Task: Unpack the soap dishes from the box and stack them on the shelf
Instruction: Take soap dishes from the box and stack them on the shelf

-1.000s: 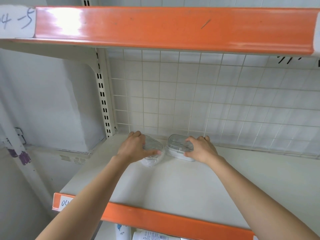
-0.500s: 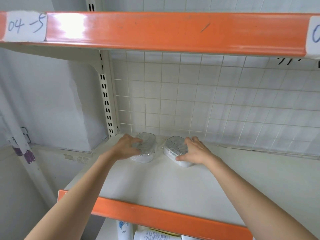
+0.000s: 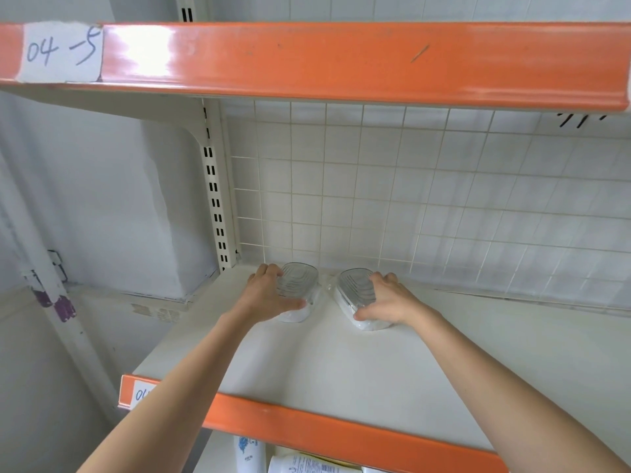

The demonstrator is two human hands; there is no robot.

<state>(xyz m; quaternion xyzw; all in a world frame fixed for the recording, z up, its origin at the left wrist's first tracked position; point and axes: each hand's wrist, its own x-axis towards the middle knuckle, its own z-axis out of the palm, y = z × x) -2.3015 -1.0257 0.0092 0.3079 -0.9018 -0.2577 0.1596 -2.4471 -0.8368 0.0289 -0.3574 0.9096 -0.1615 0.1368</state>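
Two clear ribbed soap dishes in thin plastic wrap stand side by side at the back left of the white shelf (image 3: 341,363), close to the wire grid. My left hand (image 3: 264,295) grips the left soap dish (image 3: 297,285), fingers over its far left rim and thumb along its near side. My right hand (image 3: 387,300) grips the right soap dish (image 3: 355,288) the same way, thumb under its near end. Both dishes rest on the shelf. No box is in view.
An orange-edged upper shelf (image 3: 341,59) with a label "04-5" hangs overhead. A white wire grid (image 3: 426,199) backs the shelf, and a slotted upright (image 3: 215,199) stands at its left. Bottles and packages (image 3: 300,464) show on the level below.
Both hands have pushed the two dishes further back toward the grid and turned them lengthwise; the camera has tilted slightly down.
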